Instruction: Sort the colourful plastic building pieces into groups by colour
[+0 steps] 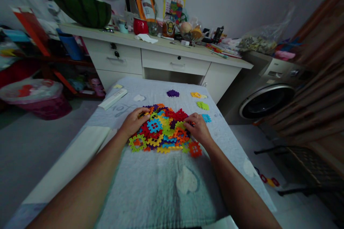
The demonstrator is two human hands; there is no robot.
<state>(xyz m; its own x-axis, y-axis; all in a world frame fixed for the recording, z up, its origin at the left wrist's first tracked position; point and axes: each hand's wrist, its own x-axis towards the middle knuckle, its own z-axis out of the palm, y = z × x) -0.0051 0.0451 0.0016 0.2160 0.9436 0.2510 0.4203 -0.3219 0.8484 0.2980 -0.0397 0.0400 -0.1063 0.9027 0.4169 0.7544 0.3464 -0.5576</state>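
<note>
A heap of colourful interlocking plastic tiles (163,128) lies in the middle of a light blue towel-covered table (161,186). My left hand (133,121) rests on the heap's left edge with fingers curled over the tiles. My right hand (198,127) lies on the heap's right edge, fingers bent and touching tiles. Separate tiles lie beyond the heap: a purple one (172,93), a yellow-orange one (197,95), a green one (202,105) and a blue one (206,118). A red tile (195,149) and a green frame tile (137,142) sit at the near edge.
A white remote-like bar (113,98) lies at the table's far left. Behind stands a white desk (172,61) crowded with a watermelon (80,7), a red cup (140,26) and jars. A washing machine (266,96) is at right, a covered pink bin (34,96) at left.
</note>
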